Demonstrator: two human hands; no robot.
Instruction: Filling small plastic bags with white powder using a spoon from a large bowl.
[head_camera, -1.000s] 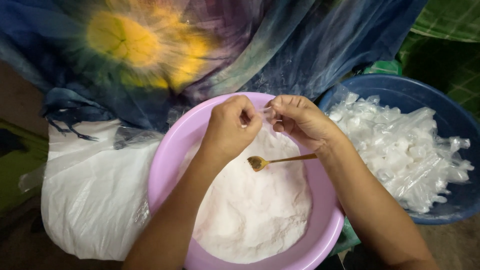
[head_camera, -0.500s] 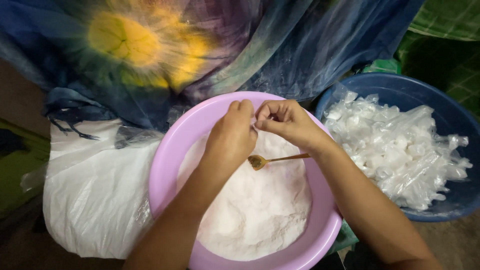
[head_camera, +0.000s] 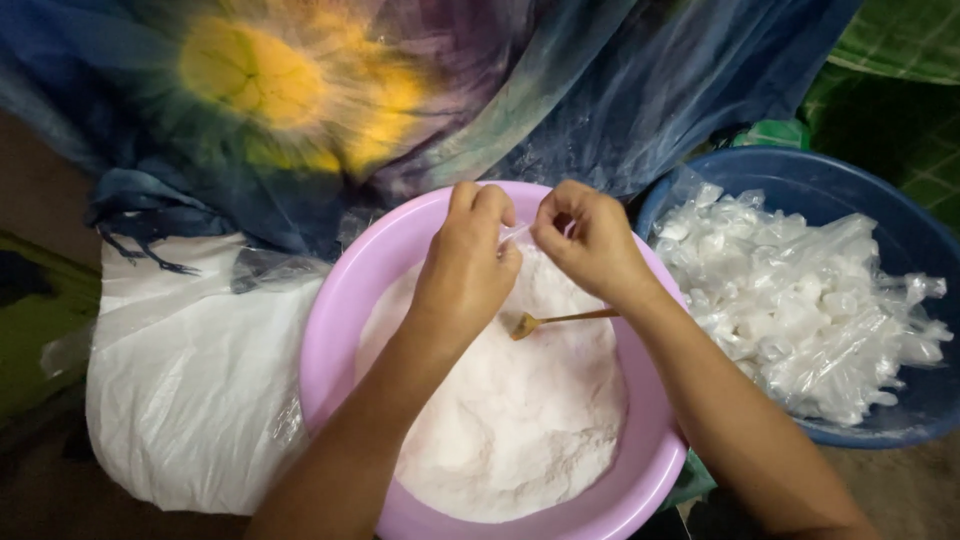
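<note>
Pinching a small clear plastic bag (head_camera: 515, 233) between both hands, the left hand (head_camera: 468, 262) and right hand (head_camera: 592, 240) are closing their grip on its mouth, at 12 o'clock above the pink basin (head_camera: 335, 330) of white powder (head_camera: 510, 420). The film is probably handling as light, limp and slippery, so the rim is the best hold.

Floor (head_camera: 900, 495): pink basin (head_camera: 335, 330), blue tub (head_camera: 850, 180), white sack (head_camera: 190, 390).
</note>
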